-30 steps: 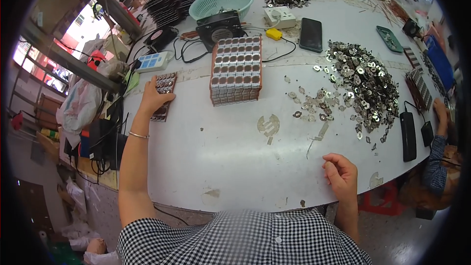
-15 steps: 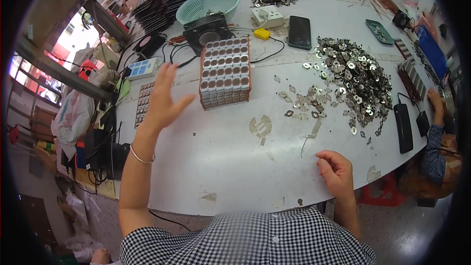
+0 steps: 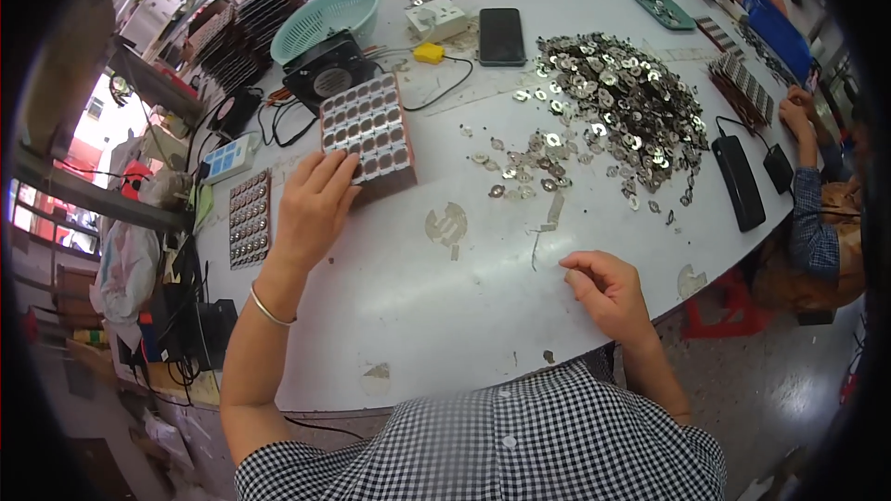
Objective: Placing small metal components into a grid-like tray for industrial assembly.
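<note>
My left hand [image 3: 318,206] is at the near left corner of a block of stacked trays [image 3: 369,121]. Its fingers bend over the top edge and the thumb lies against the front side. Rows of dark round discs in silvery frames cover the top, and reddish-brown shows along the right side. My right hand [image 3: 605,295] rests near the table's front edge with its fingers loosely curled and nothing visible in them. To the left of the block lies a flat tray of round metal pieces [image 3: 249,221].
A large heap of small metal tabs [image 3: 617,107] spreads right of centre. Behind the block stand a black fan [image 3: 327,74] and a green basket [image 3: 327,19]. A phone [image 3: 502,37] lies nearby. A black adapter [image 3: 739,184] and another person's hand [image 3: 798,116] are at the right.
My left hand has come from spread and raised beside the block to bent fingers on its corner. My right hand stays curled. The whole view has shifted, so things appear further left.
</note>
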{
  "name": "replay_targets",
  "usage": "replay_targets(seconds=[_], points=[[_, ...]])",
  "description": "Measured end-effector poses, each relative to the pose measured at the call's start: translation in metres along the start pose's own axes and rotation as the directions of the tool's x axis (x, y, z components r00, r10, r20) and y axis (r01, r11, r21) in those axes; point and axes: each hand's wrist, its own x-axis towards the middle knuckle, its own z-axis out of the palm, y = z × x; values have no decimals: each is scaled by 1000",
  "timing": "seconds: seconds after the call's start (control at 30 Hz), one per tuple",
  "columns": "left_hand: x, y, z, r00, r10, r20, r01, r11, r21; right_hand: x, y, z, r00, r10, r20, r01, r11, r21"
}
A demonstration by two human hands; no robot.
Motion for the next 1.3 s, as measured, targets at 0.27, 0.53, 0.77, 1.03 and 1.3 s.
replay_targets(seconds=[0.27,0.53,0.77,1.03,1.3], points=[[7,-16,-15,999,25,-40,-29,995,-94,-1,0,0,1000,5,16,-5,1000,17],[1,-18,-19,997,45,64,-33,984,-176,-1,-1,1,999,15,31,-16,1000,10],[30,-5,-1,984,27,178,-36,998,43,-2,0,1,1000,-4,9,4,1000,11],[31,-11,-2,964,62,259,-54,998,-39,0,-3,0,1000,-1,22,1,1000,0],[34,-23,-36,997,-28,-67,16,985,-171,1,-1,0,999,-14,41,14,1000,9]])
